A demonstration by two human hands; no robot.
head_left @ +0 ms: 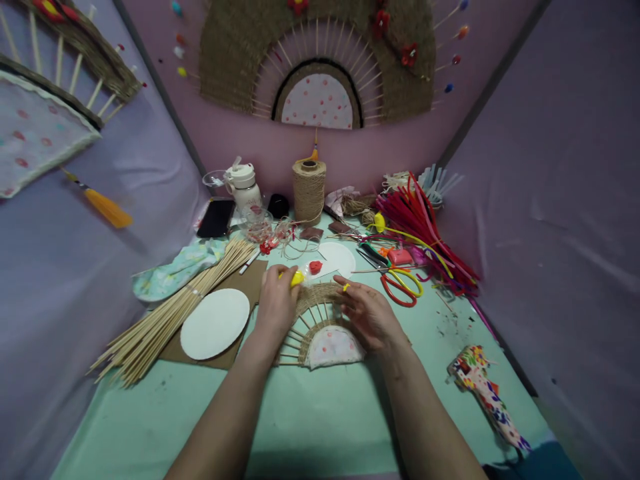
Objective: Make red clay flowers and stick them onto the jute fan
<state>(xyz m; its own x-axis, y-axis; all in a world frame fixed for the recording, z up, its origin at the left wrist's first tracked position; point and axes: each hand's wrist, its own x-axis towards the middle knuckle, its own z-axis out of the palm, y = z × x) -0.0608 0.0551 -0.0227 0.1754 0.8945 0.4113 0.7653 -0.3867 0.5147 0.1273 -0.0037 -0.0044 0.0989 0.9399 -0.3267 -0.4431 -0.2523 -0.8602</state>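
My left hand (276,300) is closed around a bright yellow lump (298,278), which looks like modelling clay with clear plastic at its end. At the fingertips of my right hand (369,312) is a small yellow piece (346,287) of the same colour; its other fingers are loosely curled. Below both hands lies a small half-round fan (300,333) of thin sticks woven with twine. Its white spotted centre (334,347) faces up, and my hands cover parts of both sides. A red lump (315,267) sits just beyond the yellow one.
Bamboo sticks (165,320) and a white oval card (215,325) lie left. Scissors (400,287), pliers (371,255) and red pipe cleaners (420,233) are right. A floral-patterned glue gun (487,393) rests front right. Behind stand a twine spool (309,193) and white bottle (245,187).
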